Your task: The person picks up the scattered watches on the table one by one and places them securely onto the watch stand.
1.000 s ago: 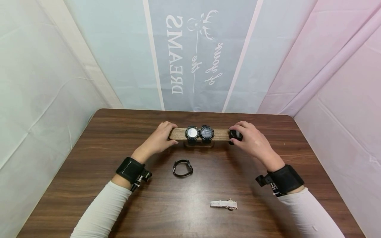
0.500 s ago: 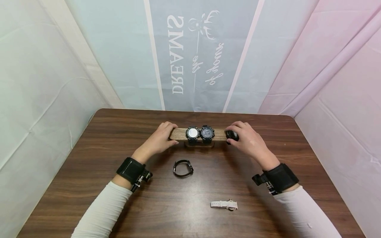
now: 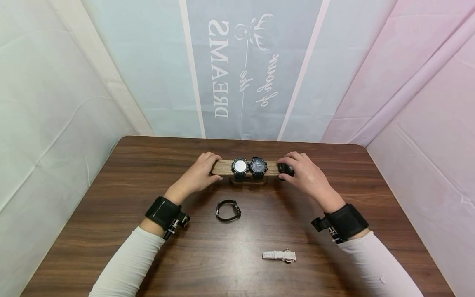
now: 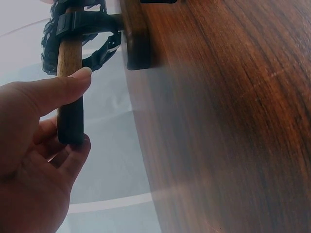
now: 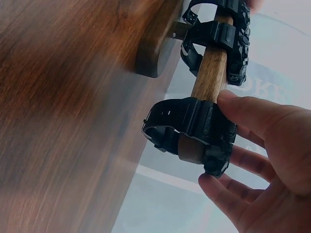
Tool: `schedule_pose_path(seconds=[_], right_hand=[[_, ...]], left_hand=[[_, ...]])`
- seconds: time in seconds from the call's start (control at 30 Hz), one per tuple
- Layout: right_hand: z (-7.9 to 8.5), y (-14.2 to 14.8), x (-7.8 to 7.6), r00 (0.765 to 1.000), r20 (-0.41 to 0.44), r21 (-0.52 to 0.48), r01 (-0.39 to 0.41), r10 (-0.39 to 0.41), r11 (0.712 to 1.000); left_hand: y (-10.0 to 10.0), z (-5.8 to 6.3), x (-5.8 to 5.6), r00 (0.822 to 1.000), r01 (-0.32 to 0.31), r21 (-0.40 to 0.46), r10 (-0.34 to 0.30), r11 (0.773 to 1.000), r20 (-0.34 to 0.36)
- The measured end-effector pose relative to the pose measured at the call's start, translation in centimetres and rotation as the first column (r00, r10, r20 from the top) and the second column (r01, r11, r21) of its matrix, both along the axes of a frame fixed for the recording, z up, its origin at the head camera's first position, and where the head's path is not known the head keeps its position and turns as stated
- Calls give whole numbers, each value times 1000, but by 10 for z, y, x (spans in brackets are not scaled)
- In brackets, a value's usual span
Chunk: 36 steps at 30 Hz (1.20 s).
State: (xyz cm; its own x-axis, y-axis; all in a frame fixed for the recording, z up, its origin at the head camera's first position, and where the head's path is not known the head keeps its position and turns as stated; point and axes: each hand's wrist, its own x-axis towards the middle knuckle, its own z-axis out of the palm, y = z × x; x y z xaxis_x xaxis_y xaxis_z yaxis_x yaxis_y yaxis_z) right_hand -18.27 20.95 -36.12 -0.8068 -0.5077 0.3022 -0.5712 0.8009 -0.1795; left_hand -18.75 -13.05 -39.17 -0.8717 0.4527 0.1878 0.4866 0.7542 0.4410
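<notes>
Your left hand (image 3: 196,171) is gripping the watch stand (image 3: 223,167), your right hand (image 3: 309,174) pinching its end watch (image 3: 285,169); two sports watches (image 3: 258,166) are already hanging, black-strapped watch (image 3: 238,209) and white-strapped watch (image 3: 276,255) seemingly waiting.

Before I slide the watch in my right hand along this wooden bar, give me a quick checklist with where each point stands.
1. Left hand steadying the wooden bar: ok, it grips one end.
2. Right hand holding the black watch: ok, at the other end.
3. Strap around the bar: ok, looped round it.
4. Gap before the two hung watches: ok, bare wood shows.
5. Strap fully fastened: cannot tell.
</notes>
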Motion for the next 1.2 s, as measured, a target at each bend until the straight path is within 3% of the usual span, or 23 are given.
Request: schedule_pose_path(seconds=[1.2], right_hand=[[5,-16,4,998,46,65,-42,39,997]], left_hand=[[-1,0,2,1000,2,-9,-3,1000,-12]])
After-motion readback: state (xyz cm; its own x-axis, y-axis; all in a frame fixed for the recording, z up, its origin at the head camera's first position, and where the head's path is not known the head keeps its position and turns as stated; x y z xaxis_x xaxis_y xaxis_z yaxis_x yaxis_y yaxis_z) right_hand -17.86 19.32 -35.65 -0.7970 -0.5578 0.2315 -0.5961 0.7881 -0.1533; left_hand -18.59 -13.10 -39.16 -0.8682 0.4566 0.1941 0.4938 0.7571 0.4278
